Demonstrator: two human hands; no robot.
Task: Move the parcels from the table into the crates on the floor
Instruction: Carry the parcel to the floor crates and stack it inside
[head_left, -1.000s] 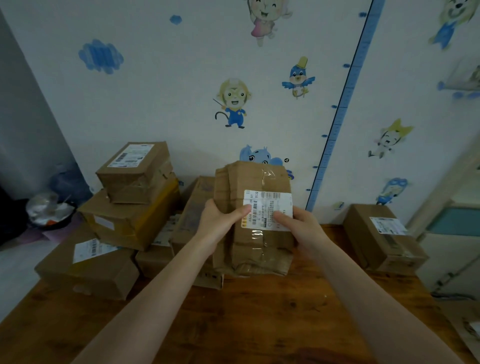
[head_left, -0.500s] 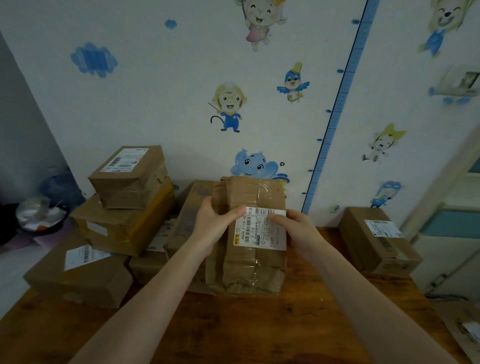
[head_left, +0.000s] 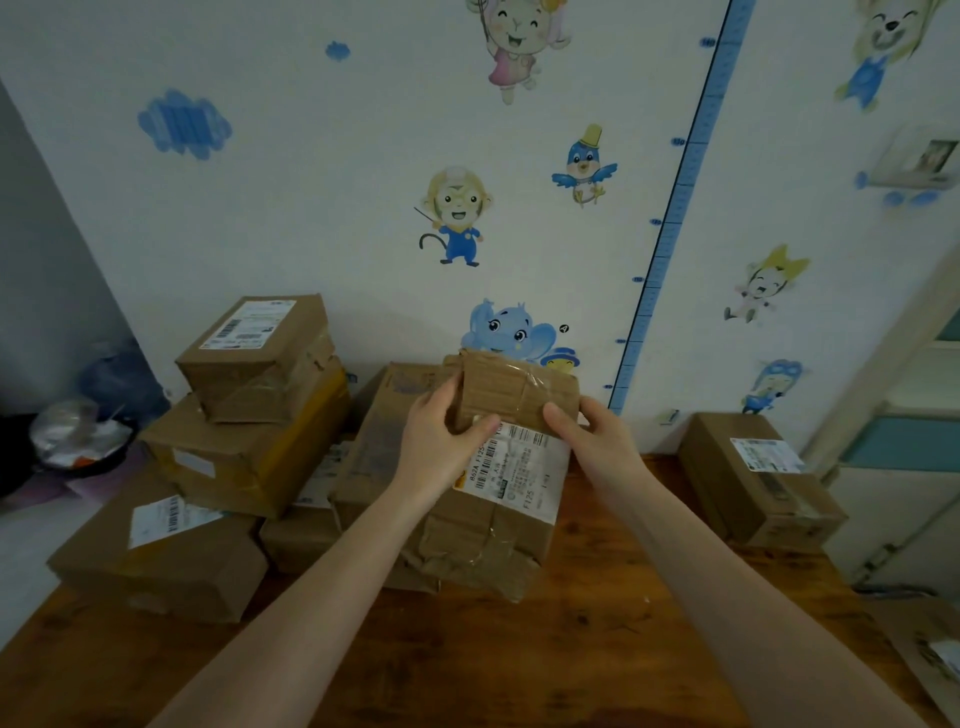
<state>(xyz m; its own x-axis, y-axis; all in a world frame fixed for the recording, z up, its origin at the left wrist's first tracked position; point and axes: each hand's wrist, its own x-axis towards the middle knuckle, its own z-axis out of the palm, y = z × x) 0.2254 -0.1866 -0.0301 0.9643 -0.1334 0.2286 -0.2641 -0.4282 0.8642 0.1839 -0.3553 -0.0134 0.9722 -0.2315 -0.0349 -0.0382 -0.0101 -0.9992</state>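
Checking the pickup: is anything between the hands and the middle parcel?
Nothing visible. The left hand and right hand hold the parcel by its upper sides. The crates are out of view, so that path is unknown.

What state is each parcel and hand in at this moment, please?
held parcel: taped shut, tilted, label toward camera.
left hand: grips held parcel's left edge.
right hand: grips its right edge.
top stacked parcel: sealed, resting on yellow-taped parcel.
right parcel: sealed, alone on table, label up.
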